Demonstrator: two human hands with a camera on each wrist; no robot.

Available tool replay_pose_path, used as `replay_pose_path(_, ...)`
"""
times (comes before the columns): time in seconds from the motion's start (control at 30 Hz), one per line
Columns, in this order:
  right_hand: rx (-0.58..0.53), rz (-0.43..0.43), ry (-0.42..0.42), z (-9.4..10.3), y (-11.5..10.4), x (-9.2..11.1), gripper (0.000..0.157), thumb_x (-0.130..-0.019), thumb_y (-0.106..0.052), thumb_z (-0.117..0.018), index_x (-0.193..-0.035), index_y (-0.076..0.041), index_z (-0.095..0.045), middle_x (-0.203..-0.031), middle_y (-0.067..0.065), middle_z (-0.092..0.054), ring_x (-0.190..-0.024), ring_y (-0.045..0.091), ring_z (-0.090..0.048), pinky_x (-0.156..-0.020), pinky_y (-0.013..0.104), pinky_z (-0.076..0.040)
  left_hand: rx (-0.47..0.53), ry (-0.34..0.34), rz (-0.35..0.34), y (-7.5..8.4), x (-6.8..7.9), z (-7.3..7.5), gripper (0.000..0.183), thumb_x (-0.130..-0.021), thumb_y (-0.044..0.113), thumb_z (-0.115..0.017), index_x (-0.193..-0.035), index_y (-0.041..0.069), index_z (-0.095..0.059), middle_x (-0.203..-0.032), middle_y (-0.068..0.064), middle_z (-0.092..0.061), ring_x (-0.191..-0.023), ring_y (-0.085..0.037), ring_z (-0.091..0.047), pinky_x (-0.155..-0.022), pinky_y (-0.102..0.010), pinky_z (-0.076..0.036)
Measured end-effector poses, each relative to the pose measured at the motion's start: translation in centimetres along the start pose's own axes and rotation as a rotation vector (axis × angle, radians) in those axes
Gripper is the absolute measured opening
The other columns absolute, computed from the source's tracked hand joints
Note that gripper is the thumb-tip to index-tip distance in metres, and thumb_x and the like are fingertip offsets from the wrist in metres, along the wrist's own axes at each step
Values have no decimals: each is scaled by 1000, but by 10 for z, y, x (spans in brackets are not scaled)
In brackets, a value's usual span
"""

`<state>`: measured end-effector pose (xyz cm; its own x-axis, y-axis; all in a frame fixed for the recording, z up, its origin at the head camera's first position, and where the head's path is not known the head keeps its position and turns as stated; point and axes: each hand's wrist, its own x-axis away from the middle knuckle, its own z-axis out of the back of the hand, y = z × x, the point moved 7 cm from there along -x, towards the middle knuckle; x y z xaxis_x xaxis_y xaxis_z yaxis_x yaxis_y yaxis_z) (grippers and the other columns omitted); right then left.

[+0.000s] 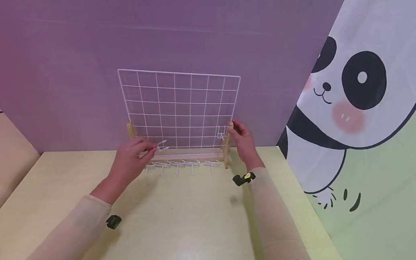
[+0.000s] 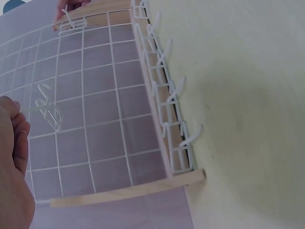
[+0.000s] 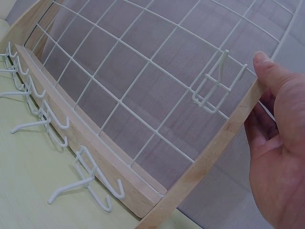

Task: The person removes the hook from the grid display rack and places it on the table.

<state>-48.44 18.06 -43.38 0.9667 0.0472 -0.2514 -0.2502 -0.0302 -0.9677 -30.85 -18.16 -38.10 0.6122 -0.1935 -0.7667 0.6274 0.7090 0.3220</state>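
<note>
A white wire grid panel (image 1: 181, 104) stands upright in a wooden stand (image 1: 188, 155). My left hand (image 1: 131, 157) pinches a white wire hook (image 2: 50, 114) in front of the grid's lower left part; the hook sticks out past the fingertips. At the stand's right side, my right hand (image 1: 242, 142) holds the wooden upright (image 3: 224, 131), thumb at its top end and fingers curled behind. Close to that hand, another white hook (image 3: 217, 88) hangs on the grid.
Several white hooks (image 3: 88, 179) lie in a row along the front of the stand's base, on the pale table (image 1: 187, 225). Behind the grid rises a purple backdrop (image 1: 186, 31). A panda picture (image 1: 360, 128) covers the wall at the right.
</note>
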Motion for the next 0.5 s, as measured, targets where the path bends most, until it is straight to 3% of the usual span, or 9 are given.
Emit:
replay_pose_path(0.27,14,2,-4,0,-1,1,46,-110,-16,-70,-155,-7,-62,-157,15,-62,-148,28,-55,-126,41,-41,-26,-63,8,-7,17,2,18,-87,-7,-89,-100,5,-84,-92,-1,-71,-78,-19,-65,-64,-38,-57)
replay_pose_path(0.5,-2,18,2,0,-1,0,46,-110,-12,-70,-154,-3,-62,-154,18,-63,-144,27,-57,-125,40,-43,-47,-117,49,-15,32,5,20,-89,-7,-88,-104,6,-84,-99,-3,-74,-83,-23,-68,-67,-43,-61)
